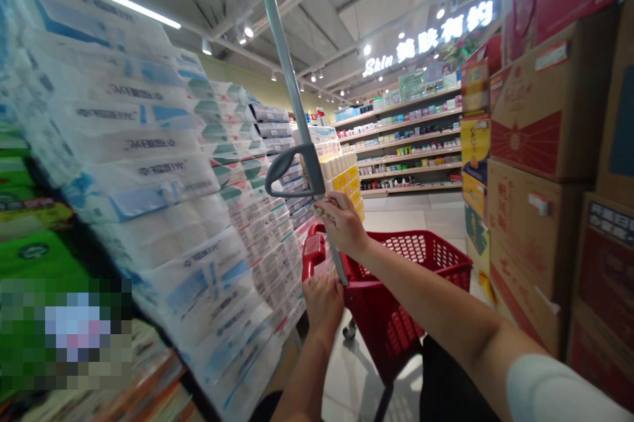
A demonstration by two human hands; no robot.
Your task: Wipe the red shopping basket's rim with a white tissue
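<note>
My right hand [343,224] is closed around a long metal pole [283,59] just below its grey plastic loop handle [292,171]. The pole runs steeply from the top of the view down past that hand, and its lower end stops near my left hand [321,303]. My left hand sits low at the red handle [314,253] of a red plastic shopping cart [416,257], with its fingers curled on the grip. The cart's mesh basket stands in front of me, and nothing shows inside it.
Tall stacks of plastic-wrapped tissue packs [148,164] rise close on the left. Large cardboard cartons [539,118] are piled on the right. Store shelves of small products [411,144] stand ahead beyond a tiled floor [396,211].
</note>
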